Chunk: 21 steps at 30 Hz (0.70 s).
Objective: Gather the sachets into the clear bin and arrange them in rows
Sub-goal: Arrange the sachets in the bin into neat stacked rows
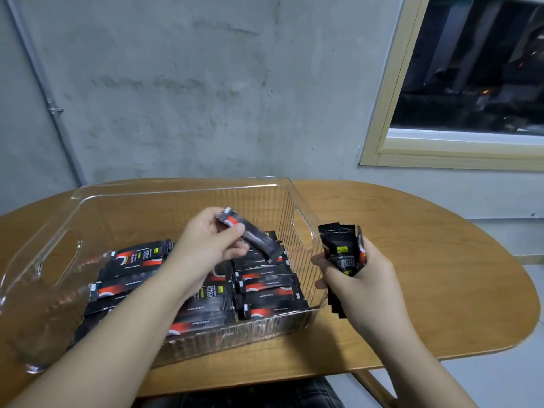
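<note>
Pinching one sachet (252,233) in our left hand (206,245) over the bin (182,188), right hand (360,278) gripping a bundle (343,251), perhaps five, rows (266,285) below

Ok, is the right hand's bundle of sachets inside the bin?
No, the right hand grips its bundle outside the bin, beside its right wall, above the table.

print on the black sachets (266,285) is too blurred to read.
</note>
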Available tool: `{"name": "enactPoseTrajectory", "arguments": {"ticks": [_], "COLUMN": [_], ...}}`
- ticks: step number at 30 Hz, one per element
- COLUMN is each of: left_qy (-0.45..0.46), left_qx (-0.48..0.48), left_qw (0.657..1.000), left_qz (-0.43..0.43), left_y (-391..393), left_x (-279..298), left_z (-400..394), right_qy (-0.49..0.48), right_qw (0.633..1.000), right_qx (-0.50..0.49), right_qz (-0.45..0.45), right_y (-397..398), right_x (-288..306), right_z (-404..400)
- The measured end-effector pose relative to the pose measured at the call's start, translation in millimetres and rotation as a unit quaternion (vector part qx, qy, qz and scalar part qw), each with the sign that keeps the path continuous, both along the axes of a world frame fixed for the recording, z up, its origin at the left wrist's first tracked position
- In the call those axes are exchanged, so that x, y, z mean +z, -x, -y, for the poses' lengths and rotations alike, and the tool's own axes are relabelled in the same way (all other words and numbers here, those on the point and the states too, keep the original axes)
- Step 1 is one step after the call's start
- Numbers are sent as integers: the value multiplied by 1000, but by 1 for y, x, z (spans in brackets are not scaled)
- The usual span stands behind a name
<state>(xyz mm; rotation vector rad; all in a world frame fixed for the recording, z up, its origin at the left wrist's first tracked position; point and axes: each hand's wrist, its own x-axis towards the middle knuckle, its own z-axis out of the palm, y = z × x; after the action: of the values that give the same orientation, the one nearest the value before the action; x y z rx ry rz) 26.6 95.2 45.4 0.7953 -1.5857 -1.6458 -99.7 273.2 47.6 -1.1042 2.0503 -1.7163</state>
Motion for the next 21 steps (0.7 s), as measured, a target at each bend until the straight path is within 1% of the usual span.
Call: {"name": "enactPoseTrajectory", "arguments": {"ticks": [4, 6, 8, 10, 13, 16, 21], "left_qy": [3, -3, 2, 25, 77, 131, 190], "left_qx": [63, 86, 99, 106, 105, 96, 125], "left_qw": [996, 993, 989, 982, 966, 940, 903], "left_qz": [71, 86, 110, 153, 224, 299, 365], "left_y": [15, 27, 38, 48, 59, 67, 71], "left_x": [-7, -10, -14, -19, -29, -37, -42], "left_z": [27, 36, 45, 52, 58, 61, 61], "right_qy": [29, 31, 35, 33, 23, 12, -7], "right_qw": [999, 999, 999, 998, 997, 997, 996], "right_qx": [-24, -32, -41, -52, -68, -79, -92], "right_qz": [4, 3, 11, 6, 5, 4, 4], "right_y": [9, 12, 15, 19, 26, 31, 33], "right_x": [-1, -3, -5, -7, -10, -14, -19], "right_z": [-4, -5, -7, -9, -12, -14, -17]}}
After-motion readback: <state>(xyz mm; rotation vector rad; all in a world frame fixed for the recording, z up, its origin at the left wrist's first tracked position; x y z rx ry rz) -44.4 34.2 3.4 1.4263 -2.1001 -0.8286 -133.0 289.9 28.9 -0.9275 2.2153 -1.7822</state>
